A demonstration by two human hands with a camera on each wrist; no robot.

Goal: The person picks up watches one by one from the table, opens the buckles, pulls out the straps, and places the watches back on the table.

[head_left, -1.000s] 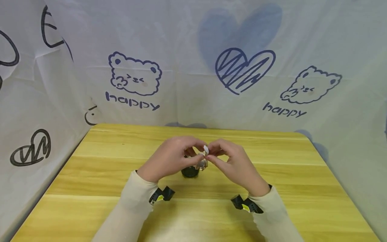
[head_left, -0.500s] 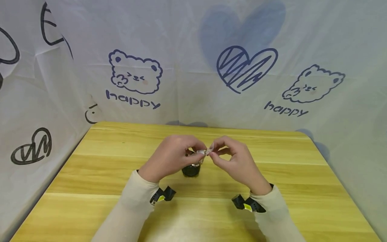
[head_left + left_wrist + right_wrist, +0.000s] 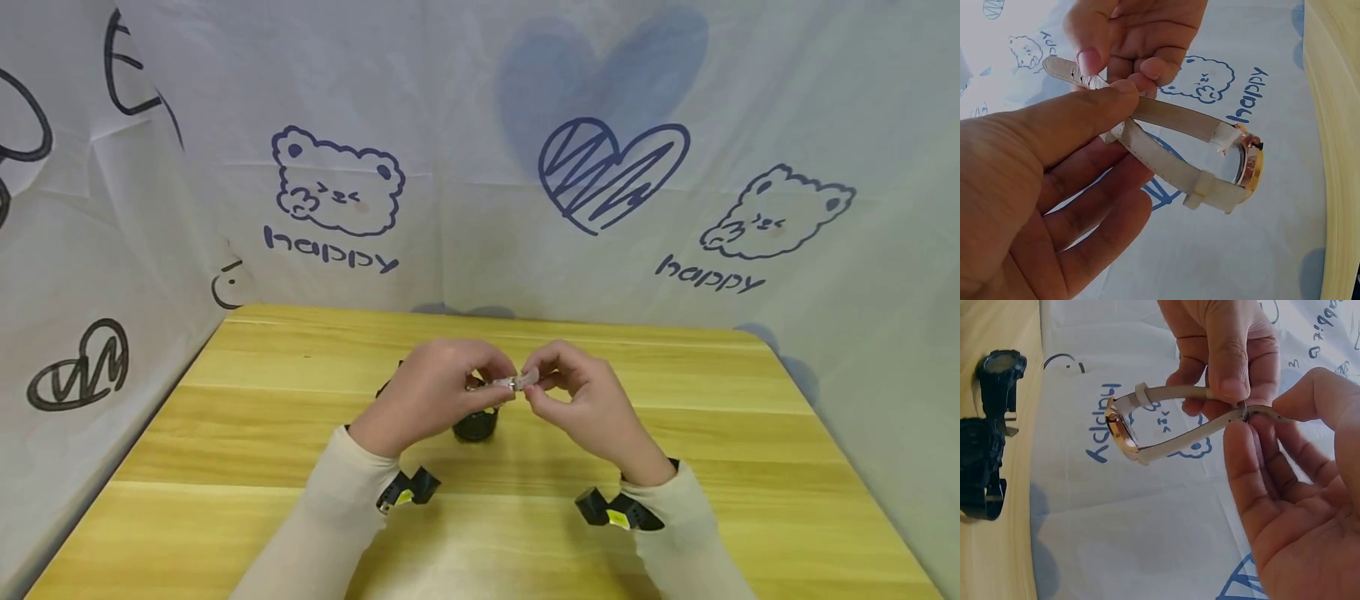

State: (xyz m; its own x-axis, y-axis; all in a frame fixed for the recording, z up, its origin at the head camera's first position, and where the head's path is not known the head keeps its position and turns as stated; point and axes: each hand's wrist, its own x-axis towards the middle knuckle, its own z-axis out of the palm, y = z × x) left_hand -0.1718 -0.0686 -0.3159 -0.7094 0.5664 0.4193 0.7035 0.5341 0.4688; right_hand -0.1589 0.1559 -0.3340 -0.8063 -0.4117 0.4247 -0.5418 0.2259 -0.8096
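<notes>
A wristwatch with a whitish strap and a rose-gold case [image 3: 1250, 165] is held up above the table between both hands, its strap bent into a loop. My left hand [image 3: 438, 383] pinches the two strap parts between thumb and fingers, by the metal buckle [image 3: 1245, 414]. The strap's holed tail end [image 3: 1063, 69] sticks out past the buckle, and my right hand [image 3: 588, 402] pinches it with thumb and fingertip. In the head view, the left hand hides most of the watch case.
Two black watches [image 3: 1000, 369] stand on the wooden table [image 3: 495, 525], one partly behind my left hand in the head view. Behind the table hangs a white cloth [image 3: 465, 208] with bear and heart drawings. Each wrist wears a black strap with a small camera.
The strap end stood up between the fingers and now lies sideways, pulled toward the right. My right hand has shifted slightly right, and the watch case has turned out of the head view.
</notes>
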